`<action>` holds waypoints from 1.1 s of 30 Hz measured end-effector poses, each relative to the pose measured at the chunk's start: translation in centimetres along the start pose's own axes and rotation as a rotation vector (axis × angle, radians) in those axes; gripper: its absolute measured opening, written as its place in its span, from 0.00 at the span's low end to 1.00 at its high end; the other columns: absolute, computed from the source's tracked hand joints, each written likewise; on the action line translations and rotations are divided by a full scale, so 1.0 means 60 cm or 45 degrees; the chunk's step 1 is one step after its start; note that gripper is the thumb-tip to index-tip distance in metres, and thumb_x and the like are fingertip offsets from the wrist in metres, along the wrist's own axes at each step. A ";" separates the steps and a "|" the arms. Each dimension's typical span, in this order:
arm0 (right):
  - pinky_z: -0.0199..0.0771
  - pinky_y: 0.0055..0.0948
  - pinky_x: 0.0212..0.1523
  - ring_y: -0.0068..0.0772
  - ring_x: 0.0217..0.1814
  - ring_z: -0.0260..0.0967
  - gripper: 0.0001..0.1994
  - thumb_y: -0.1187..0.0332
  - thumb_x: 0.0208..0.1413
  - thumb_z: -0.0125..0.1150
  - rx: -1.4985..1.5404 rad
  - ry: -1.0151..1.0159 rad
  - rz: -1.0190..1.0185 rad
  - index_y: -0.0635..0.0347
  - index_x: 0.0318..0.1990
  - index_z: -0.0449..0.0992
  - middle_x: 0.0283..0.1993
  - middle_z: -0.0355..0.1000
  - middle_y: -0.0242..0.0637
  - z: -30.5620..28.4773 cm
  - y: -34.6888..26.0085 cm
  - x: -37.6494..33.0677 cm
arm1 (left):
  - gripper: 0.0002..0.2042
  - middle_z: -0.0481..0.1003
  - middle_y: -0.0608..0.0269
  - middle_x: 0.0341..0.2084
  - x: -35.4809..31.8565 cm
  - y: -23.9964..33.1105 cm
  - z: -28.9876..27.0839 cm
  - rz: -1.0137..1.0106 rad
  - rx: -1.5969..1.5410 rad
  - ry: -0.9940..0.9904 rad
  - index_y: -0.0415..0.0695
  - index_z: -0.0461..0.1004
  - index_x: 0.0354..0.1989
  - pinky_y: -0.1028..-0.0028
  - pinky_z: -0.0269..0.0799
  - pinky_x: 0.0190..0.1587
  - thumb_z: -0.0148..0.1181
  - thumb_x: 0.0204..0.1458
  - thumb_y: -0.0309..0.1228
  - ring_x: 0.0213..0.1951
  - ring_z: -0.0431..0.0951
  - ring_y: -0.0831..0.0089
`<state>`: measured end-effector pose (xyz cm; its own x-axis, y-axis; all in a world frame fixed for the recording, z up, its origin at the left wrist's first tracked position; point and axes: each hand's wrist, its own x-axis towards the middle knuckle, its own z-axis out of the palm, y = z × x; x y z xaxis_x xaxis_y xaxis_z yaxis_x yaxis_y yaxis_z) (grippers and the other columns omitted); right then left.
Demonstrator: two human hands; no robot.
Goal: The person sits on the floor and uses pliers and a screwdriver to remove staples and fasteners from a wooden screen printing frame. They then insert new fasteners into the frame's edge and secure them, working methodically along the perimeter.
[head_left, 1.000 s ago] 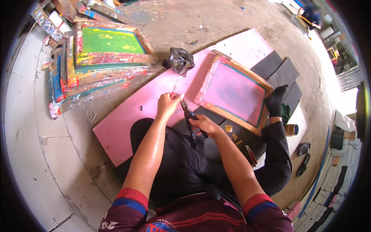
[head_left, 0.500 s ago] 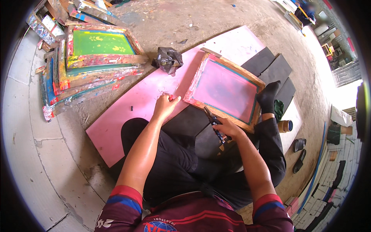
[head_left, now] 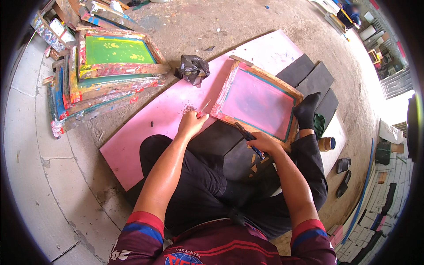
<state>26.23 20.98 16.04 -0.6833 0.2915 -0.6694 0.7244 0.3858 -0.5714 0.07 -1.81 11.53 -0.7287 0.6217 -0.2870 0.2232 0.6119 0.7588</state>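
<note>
My left hand (head_left: 191,124) is closed around the red handle of a small tool (head_left: 204,108) with a thin metal shaft or blade; which kind, I cannot tell. It is beside the left corner of a wooden-framed printing screen (head_left: 260,100), whose sheer mesh lets pink show through. Thin curled bits (head_left: 189,107) lie on the pink board (head_left: 150,140) just beyond that hand. My right hand (head_left: 265,143) grips a dark plier-like tool (head_left: 244,130) with blue on its handles, next to the screen's near edge. My black-socked foot (head_left: 308,111) rests against the frame's right side.
Paint-stained screens (head_left: 117,51) are stacked at the left. A crumpled black plastic bag (head_left: 194,70) sits behind my left hand. Dark flat panels (head_left: 316,79) lie under the screen. A tape roll (head_left: 327,144) and slippers (head_left: 343,176) are at the right. Another person (head_left: 349,17) is far off.
My left hand has turned so that the red-handled tool's thin metal end shows, pointing up and away. My right hand has shifted slightly to the right with the plier-like tool.
</note>
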 end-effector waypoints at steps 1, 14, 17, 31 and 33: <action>0.79 0.44 0.43 0.42 0.38 0.81 0.18 0.61 0.56 0.67 -0.040 0.028 -0.029 0.66 0.48 0.82 0.35 0.81 0.46 0.000 -0.002 0.000 | 0.26 0.81 0.34 0.26 -0.002 0.005 0.001 0.009 0.000 -0.008 0.32 0.81 0.29 0.50 0.77 0.39 0.70 0.57 0.51 0.33 0.85 0.40; 0.76 0.55 0.62 0.65 0.56 0.80 0.39 0.35 0.71 0.45 -0.607 0.384 0.026 0.69 0.48 0.84 0.45 0.82 0.62 0.048 0.055 0.039 | 0.25 0.81 0.35 0.27 -0.003 0.038 0.005 -0.012 0.026 -0.069 0.35 0.82 0.31 0.50 0.77 0.40 0.69 0.58 0.50 0.35 0.84 0.39; 0.75 0.58 0.62 0.67 0.56 0.79 0.41 0.33 0.72 0.41 -0.504 0.407 0.141 0.70 0.44 0.85 0.45 0.82 0.64 0.052 -0.017 0.004 | 0.25 0.80 0.36 0.26 -0.005 0.026 0.001 -0.019 0.046 -0.057 0.34 0.81 0.29 0.50 0.77 0.39 0.69 0.58 0.50 0.35 0.84 0.39; 0.79 0.55 0.46 0.62 0.45 0.81 0.32 0.37 0.66 0.61 -0.189 0.433 -0.103 0.65 0.39 0.83 0.34 0.81 0.58 0.086 0.036 0.011 | 0.18 0.77 0.63 0.20 0.002 0.019 0.020 -0.054 -0.241 -0.320 0.37 0.80 0.30 0.68 0.65 0.21 0.70 0.62 0.42 0.18 0.71 0.77; 0.78 0.54 0.46 0.61 0.43 0.82 0.32 0.38 0.64 0.64 -0.127 0.256 -0.016 0.66 0.40 0.82 0.33 0.81 0.56 0.097 -0.008 -0.005 | 0.16 0.78 0.65 0.21 -0.011 0.032 0.016 -0.118 -0.403 -0.417 0.38 0.81 0.35 0.72 0.63 0.18 0.69 0.64 0.41 0.16 0.68 0.81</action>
<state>26.63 15.63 13.77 -0.7042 0.4509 -0.5485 0.7097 0.4721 -0.5230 1.62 -0.60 12.61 -0.4821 0.7244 -0.4928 -0.0790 0.5242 0.8479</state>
